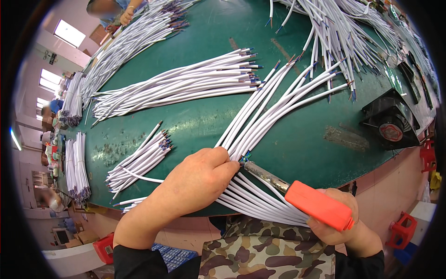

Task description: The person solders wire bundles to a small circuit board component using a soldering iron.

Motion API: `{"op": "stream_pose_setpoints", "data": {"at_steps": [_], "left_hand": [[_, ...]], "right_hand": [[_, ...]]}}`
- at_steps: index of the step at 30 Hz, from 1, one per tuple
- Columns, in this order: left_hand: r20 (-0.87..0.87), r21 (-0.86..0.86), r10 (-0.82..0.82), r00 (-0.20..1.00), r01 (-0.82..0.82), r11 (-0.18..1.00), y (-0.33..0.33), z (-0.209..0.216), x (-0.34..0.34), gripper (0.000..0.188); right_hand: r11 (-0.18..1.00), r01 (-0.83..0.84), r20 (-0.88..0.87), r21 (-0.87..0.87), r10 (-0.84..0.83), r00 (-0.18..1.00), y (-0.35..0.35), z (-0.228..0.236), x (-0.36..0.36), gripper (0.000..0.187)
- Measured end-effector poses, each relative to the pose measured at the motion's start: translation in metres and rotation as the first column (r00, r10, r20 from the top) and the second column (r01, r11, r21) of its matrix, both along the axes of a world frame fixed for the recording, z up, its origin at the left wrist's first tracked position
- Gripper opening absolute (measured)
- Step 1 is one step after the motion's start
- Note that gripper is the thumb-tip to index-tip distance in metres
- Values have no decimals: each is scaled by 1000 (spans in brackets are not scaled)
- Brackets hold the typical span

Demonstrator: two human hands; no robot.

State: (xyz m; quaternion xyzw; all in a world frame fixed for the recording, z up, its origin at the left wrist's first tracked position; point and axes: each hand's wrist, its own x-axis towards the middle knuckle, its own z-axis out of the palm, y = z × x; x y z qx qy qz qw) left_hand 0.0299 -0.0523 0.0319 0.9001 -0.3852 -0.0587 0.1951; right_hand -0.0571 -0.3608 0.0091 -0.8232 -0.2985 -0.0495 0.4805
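My left hand (204, 174) is closed round a fan of white cables (260, 121) at the near edge of the green table. My right hand (329, 232) grips a soldering iron (318, 204) by its orange-red handle. The iron's metal barrel points left and away from me, its tip touching or very close to coloured wire ends (246, 157) beside my left fingers. More white cables (260, 202) run below the barrel toward my lap. What sits between my left fingers and thumb is partly hidden.
A bundle of white cables (176, 86) lies mid-table, with a shorter bundle (139, 162) at left. Larger piles (337, 35) cover the far right and far left. A black fan (390, 121) stands at the right edge. Another person's hand (127, 16) shows at the far left.
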Motion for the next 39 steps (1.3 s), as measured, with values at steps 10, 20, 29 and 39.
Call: {"op": "stream_pose_setpoints", "data": {"at_steps": [10, 20, 29, 39], "left_hand": [[17, -11, 1, 1000, -1, 1000, 0, -1, 0, 21], [-9, 0, 11, 1000, -11, 1000, 5, -3, -2, 21], [86, 10, -13, 996, 12, 1000, 6, -9, -11, 25], [242, 71, 566, 788, -596, 800, 115, 17, 47, 20]], "right_hand": [[988, 132, -167, -74, -143, 975, -25, -4, -20, 36], [985, 169, -127, 21, -165, 978, -14, 3, -15, 26], [887, 374, -502, 270, -202, 841, -22, -16, -44, 40], [893, 320, -352, 316, -203, 914, -36, -31, -42, 37]]}}
